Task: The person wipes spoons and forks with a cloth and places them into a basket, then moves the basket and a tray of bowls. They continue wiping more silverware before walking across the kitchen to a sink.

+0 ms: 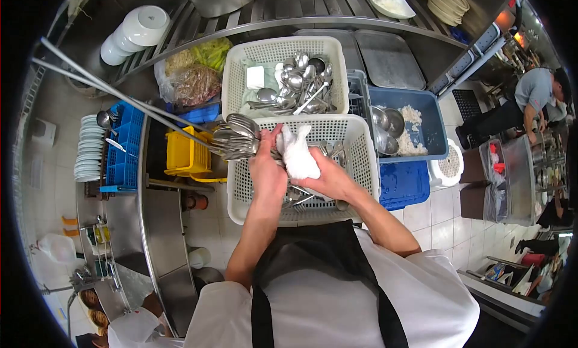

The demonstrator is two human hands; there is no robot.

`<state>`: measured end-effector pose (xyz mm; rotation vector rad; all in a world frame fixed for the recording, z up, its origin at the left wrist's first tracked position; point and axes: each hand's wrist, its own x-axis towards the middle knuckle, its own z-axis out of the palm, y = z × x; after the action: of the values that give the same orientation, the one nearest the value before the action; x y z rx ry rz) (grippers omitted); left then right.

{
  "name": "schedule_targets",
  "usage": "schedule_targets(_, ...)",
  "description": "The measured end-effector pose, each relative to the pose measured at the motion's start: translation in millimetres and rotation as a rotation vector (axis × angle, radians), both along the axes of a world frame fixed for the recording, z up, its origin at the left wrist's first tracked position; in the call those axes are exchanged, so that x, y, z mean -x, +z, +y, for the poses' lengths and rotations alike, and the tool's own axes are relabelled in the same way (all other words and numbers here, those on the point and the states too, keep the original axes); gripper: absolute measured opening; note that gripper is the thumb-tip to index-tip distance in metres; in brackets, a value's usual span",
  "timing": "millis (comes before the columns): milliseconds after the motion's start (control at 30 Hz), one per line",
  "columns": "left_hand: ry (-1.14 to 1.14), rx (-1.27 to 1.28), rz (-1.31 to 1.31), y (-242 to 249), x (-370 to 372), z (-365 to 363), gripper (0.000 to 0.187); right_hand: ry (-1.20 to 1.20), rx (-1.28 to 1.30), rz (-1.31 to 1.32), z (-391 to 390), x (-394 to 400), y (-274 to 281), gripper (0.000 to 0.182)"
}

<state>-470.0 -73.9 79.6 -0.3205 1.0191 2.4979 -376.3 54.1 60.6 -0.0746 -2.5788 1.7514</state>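
Observation:
My left hand is closed around a bunch of metal spoons, their bowls fanned out to the left. A bunched white cloth is in my right hand, close beside the left one. Both hands are above the nearer white perforated basket. Loose cutlery lies in that basket, partly hidden by my hands. Behind it, a second white basket holds a heap of spoons and a small white square item.
To the right, a blue-grey tub contains ladles and white rice-like scraps, above a blue lid. At left are a yellow basket, a blue rack and stacked plates. A co-worker bends over at far right.

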Motion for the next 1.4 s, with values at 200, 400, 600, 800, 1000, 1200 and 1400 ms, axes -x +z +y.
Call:
schedule_targets(200, -0.155, 0.036, 0.105, -13, -5, -24, 0.02, 0.09, 0.077, -0.099, -1, -2, -4, 0.055)
schedule_targets(400, -0.354, -0.246, 0.182, -44, -5, -42, 0.021, 0.177, 0.52, -0.203, -22, -4, -23, 0.059)
schedule_targets(600, -0.147, 0.109, -0.001, -33, 7, -52, 0.04, 0.18, -0.005, -0.29, 35, -12, 12, 0.063)
schedule_targets(800, -0.352, 0.874, 0.171, -38, 0, -50, 0.023, -0.191, 0.643, -0.131, 29, -16, 10, 0.05)
schedule_targets(1000, -0.377, 1.364, 0.724, -30, -45, -11, 0.025, -0.262, 0.417, 0.044, -18, 32, -13, 0.049)
schedule_targets(1200, -0.606, 0.234, 0.188, -38, -24, -49, 0.01, -0.162, 0.978, -0.275, 12, 17, -9, 0.029)
schedule_targets(1400, -0.384, 0.119, -0.013, -49, -25, -54, 0.007, -0.368, 1.519, -0.091, 32, -4, 0, 0.038)
